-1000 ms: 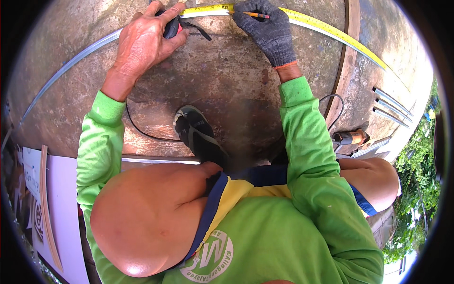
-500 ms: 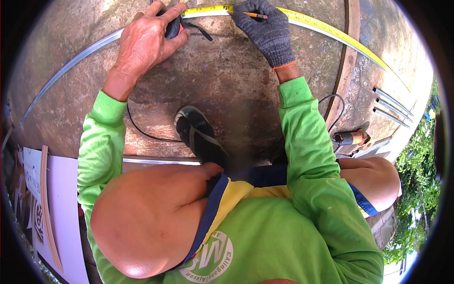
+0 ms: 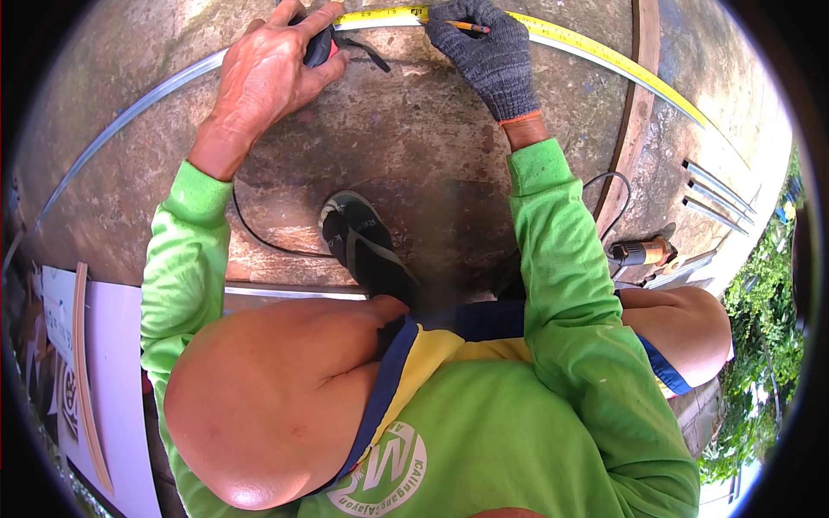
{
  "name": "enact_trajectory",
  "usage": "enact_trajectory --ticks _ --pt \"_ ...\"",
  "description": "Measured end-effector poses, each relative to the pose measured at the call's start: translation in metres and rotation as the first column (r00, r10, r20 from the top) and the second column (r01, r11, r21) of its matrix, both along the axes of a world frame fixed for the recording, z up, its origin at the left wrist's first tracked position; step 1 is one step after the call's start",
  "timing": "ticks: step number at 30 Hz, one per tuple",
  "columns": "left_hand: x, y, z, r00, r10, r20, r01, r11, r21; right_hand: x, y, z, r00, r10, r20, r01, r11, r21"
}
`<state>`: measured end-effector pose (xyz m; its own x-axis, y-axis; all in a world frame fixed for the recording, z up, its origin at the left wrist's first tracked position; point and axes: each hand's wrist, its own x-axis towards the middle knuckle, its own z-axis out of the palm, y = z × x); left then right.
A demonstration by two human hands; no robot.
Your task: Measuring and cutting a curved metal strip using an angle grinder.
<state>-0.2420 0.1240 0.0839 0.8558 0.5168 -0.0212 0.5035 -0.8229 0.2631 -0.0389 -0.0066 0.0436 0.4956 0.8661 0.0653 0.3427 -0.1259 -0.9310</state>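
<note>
Three short metal tubes (image 3: 718, 197) lie side by side on the stained, scuffed brown floor (image 3: 432, 129), off to the right where the light is strongest, with an orange-and-black power tool (image 3: 643, 251) nearer the person's knee. Across the far side, a long pale metal strip (image 3: 129, 114) passes over a wooden plank (image 3: 633, 121), and the yellow blade (image 3: 596, 52) of a tape measure (image 3: 319, 47) lies along it. The bare left hand (image 3: 259, 78) is curled around the tape's case; the gloved right hand (image 3: 488, 60) pinches a pencil (image 3: 472, 27) right at the blade. A black cable (image 3: 272, 245) curves toward the dark-shod foot (image 3: 363, 233). Leafy greenery (image 3: 747, 319) borders the right; a whitish panel (image 3: 119, 363) lies at left.
</note>
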Motion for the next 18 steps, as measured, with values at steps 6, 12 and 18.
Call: enact_trajectory --ticks 6,12,18 --pt "-0.002 0.001 -0.001 1.000 -0.004 0.015 0.004 1.000 -0.021 -0.001 0.001 0.000 1.000 -0.012 -0.028 0.011 1.000 -0.019" --pt "0.008 -0.001 0.028 1.000 0.022 0.022 -0.019 0.991 -0.135 -0.001 0.001 0.002 0.999 0.000 0.046 0.000 1.000 0.002" --pt "0.008 -0.001 0.027 0.999 0.006 0.050 0.000 0.993 -0.118 0.002 0.000 -0.002 1.000 0.014 -0.015 -0.014 1.000 0.010"
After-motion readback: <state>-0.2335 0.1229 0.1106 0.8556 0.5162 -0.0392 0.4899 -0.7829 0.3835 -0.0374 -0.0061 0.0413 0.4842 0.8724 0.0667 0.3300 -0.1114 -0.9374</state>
